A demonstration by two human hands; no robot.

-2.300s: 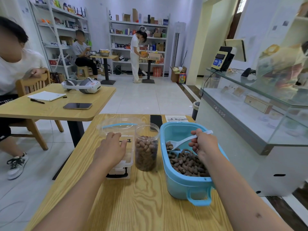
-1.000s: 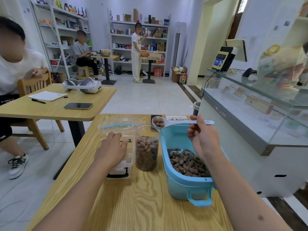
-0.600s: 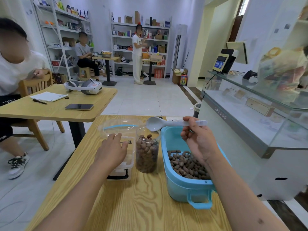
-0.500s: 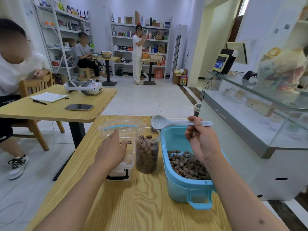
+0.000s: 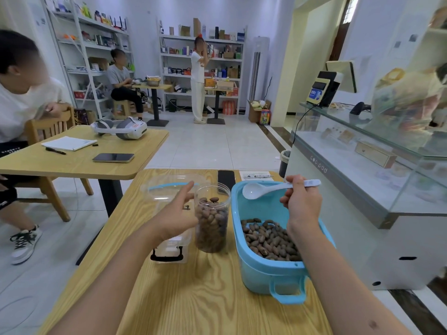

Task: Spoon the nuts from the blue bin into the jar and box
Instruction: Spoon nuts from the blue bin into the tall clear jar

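The person's right hand (image 5: 302, 204) pinches the handle of a white spoon (image 5: 278, 188), fingers curled round it. The bowl of the spoon is empty now and hangs over the far end of the blue bin (image 5: 271, 274). A second ago it was loaded and held above the jar (image 5: 212, 218); half a second ago it had already tipped out and was drawing back. So one more scoop has gone in, and the spoon looks headed back for another.

The left hand (image 5: 177, 217) has changed too. It lay flat on the clear box (image 5: 169, 250) through the earlier moments; now it has lifted, fingers spread and loose, holding nothing, just beside the jar. It may be about to steady the jar, though that is only my guess.

The nuts (image 5: 268, 240) lie heaped in the near half of the bin, with the far half bare. The jar stands between box and bin, brown nuts filling it almost to the shoulder. I judge it nearly full, so the box should soon take its share; I see no nuts in the box, though the hand hides most of it. A clear lid (image 5: 169, 187) with a blue seal lies behind the box.

As for writing: the glass counter (image 5: 338, 170) on the right carries pale letters that seem to read "coolpad". A printed slip (image 5: 256, 175) at the table's far edge is too small to read, as are the shelf labels. A dark phone (image 5: 226, 178) lies beside it.
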